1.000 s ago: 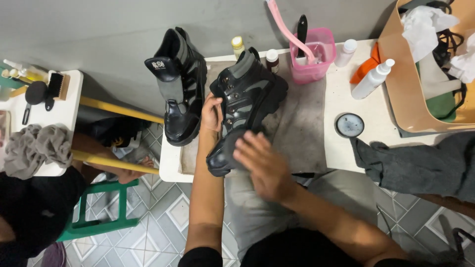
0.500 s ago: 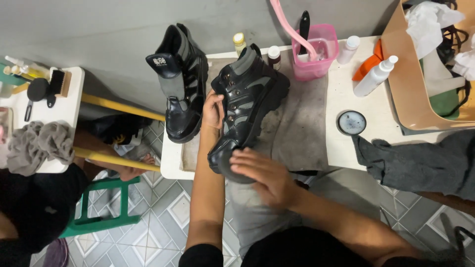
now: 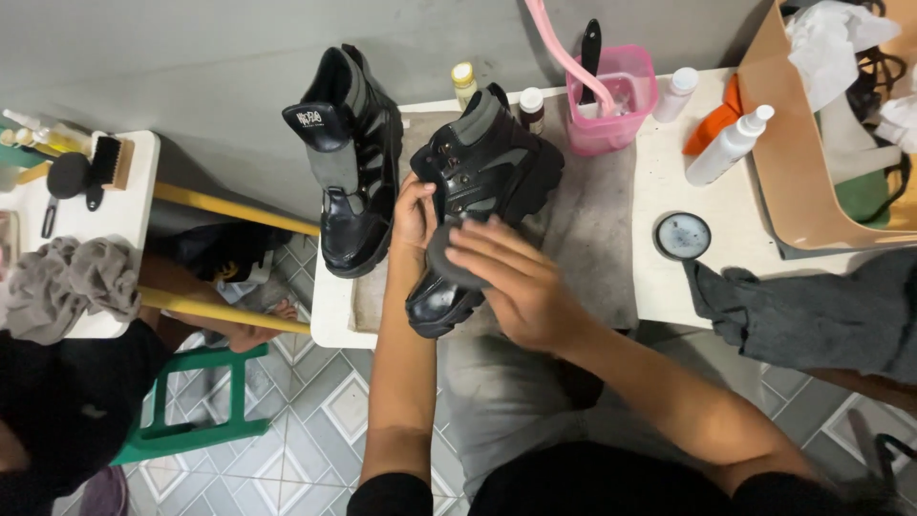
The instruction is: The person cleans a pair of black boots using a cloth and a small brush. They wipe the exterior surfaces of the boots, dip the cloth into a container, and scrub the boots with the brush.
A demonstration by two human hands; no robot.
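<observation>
A black high-top boot with grey panels lies tilted on the white table. My left hand grips its side near the laces. My right hand presses a dark grey round pad against the boot's front, just above the toe. A second matching black boot stands to the left on the table's corner, untouched.
A pink tub with tools, small bottles, a white spray bottle and an open round tin stand behind and right. A dark cloth drapes the table's edge. Another person's foot rests by a green stool.
My right hand has moved up from the boot's toe toward its middle with the pad. The boot and my left hand have stayed in place.
</observation>
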